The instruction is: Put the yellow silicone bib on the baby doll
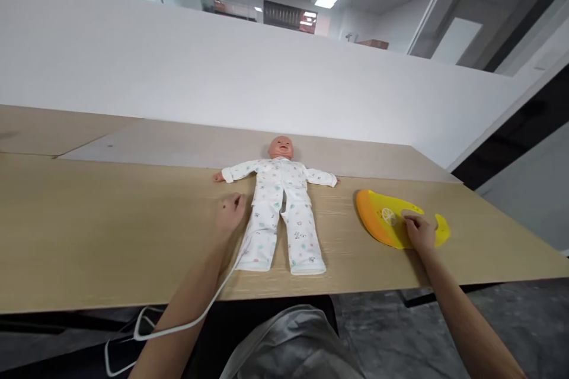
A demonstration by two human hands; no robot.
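A baby doll (281, 207) in white printed pyjamas lies face up on the wooden table (111, 231), head away from me, arms spread. My left hand (230, 214) rests on the table beside the doll's right leg, fingers loosely curled, holding nothing that I can see. To the right lies a yellow and orange silicone bib (382, 216) with a lemon print. My right hand (419, 232) sits on the bib's near right part, fingers pinched on its neck strap.
A white partition wall (222, 71) runs behind the table. A white cable (178, 325) hangs from my left forearm over the table's front edge. The table's right end stops near a dark floor gap (524, 302).
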